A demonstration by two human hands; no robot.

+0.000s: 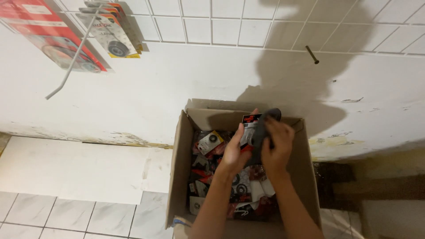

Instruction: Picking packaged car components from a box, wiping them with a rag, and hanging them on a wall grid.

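**Both hands over the open box**

The left hand [233, 152] and right hand [275, 146] are together, clamped on a dark packaged disc [259, 128] above the cardboard box [177, 168]. The box's far rim sits against the white wall [155, 88]; bare tiled floor [71, 208] opens leftward.

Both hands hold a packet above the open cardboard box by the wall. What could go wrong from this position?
1. The left hand and right hand share one small carded packet with a dark round disc; a loose grip could drop it among the others.
2. The open brown cardboard box is crowded with similar red and black packets, so the wrong one might get mixed in.
3. The grey metal wall hook juts out nearby and could snag.
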